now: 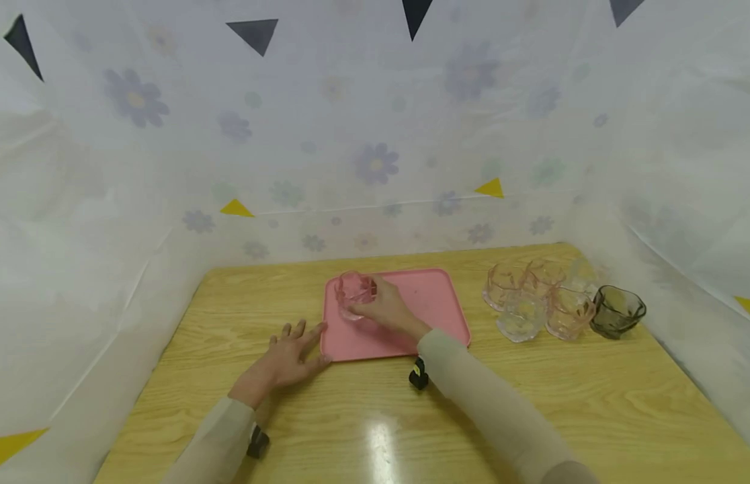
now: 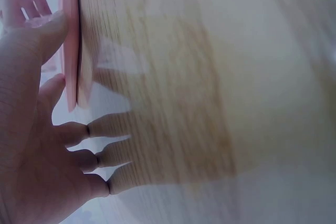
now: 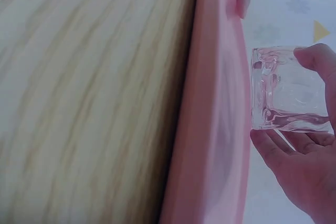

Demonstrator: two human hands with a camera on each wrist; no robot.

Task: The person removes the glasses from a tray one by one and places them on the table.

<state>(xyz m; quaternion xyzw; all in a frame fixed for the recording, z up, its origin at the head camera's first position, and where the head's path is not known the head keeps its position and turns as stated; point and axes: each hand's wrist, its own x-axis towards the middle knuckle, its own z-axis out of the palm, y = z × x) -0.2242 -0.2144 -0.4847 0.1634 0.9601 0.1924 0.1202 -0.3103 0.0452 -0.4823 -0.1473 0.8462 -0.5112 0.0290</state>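
A clear glass cup (image 1: 353,288) stands at the back left part of the pink tray (image 1: 405,339). My right hand (image 1: 384,308) grips this cup from its right side, thumb on one side and fingers on the other. The right wrist view shows the same glass cup (image 3: 289,90) upright, its base at the tray's surface. My left hand (image 1: 288,359) rests on the table at the tray's left edge, fingers spread. In the left wrist view, the thumb and index finger of the left hand (image 2: 39,145) touch the tray's rim (image 2: 70,40).
Several glass cups stand grouped at the right of the wooden table (image 1: 326,430): pinkish ones such as a pink cup (image 1: 568,312), a clear cup (image 1: 522,316) and a dark grey cup (image 1: 617,311). White flower-patterned sheeting (image 1: 375,121) encloses the back and sides.
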